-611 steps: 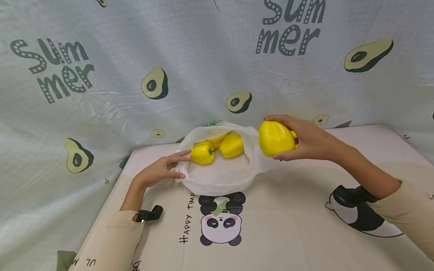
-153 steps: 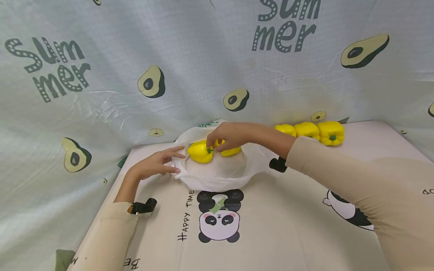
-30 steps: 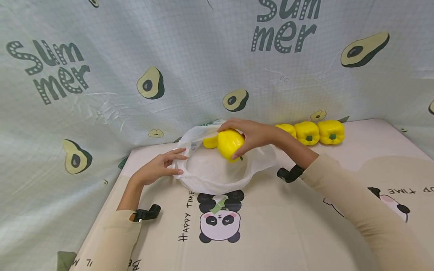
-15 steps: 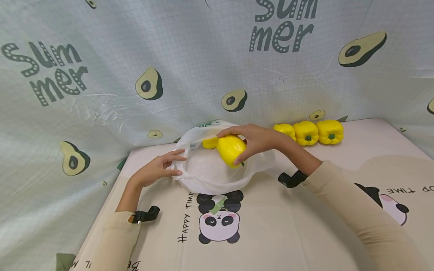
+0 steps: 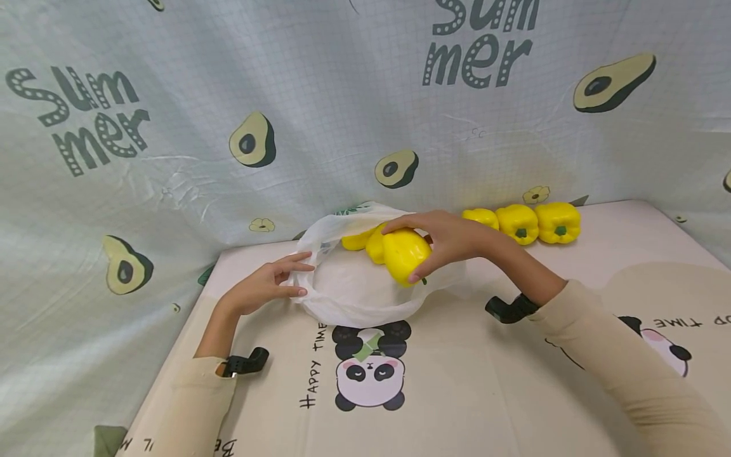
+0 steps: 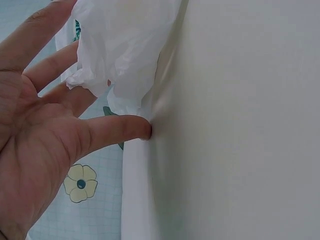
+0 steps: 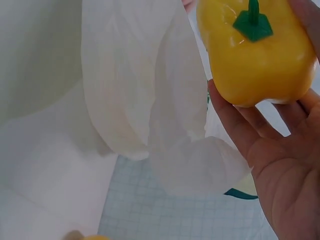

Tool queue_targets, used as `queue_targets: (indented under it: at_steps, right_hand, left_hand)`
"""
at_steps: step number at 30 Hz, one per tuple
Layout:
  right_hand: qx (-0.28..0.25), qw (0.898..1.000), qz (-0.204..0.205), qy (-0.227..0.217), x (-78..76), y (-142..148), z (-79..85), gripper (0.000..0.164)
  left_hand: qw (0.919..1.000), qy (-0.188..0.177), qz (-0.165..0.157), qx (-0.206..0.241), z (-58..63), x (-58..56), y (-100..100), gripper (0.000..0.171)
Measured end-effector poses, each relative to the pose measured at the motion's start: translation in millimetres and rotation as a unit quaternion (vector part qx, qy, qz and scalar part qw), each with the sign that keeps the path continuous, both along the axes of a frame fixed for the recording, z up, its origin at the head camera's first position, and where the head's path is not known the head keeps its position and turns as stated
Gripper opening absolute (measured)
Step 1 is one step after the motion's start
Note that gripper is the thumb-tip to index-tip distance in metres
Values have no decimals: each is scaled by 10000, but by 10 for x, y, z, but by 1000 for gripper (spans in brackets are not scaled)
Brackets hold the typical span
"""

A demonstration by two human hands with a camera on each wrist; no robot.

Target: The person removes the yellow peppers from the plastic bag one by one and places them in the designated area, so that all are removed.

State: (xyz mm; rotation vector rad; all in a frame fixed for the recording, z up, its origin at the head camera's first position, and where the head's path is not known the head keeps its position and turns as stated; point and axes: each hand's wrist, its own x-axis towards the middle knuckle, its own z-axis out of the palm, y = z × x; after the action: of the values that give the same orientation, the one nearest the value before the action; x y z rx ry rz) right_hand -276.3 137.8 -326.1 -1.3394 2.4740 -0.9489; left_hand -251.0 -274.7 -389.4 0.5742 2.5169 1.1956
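My right hand grips a yellow bell pepper over the right part of an opened white plastic bag. Its green stem faces the camera in the right wrist view, where fingers and thumb hold the pepper from both sides. Inside the bag, another yellow bell pepper shows partly behind the held one. To its left is a further yellow piece, partly hidden. My left hand rests at the bag's left rim. In the left wrist view, the fingers of that hand are extended against the thin plastic.
Three yellow bell peppers stand in a row at the back right of the table, beside my right forearm. A printed cloth hangs right behind the table. A panda print lies in front of the bag.
Over the last second my right hand has shifted right and slightly down with the bell pepper, uncovering another pepper in the bag. My left hand stays at the rim.
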Motion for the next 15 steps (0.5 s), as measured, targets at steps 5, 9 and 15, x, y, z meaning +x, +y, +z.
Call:
queue_targets:
  at_steps: [5,9,15]
  right_hand:
    - [-39,9999,-113,-19,33,82,15,85]
    - [-57,9998,-197,-63,67,154,30,86]
    - [-100,9997,-222,-9,111,268,36,83]
  left_hand:
    - [10000,21,-56,24,0,-6,5,56]
    - [9999,66,-80,-39,5,-10,12,57]
    - [10000,-15,-38,-46,6,-2,15,57]
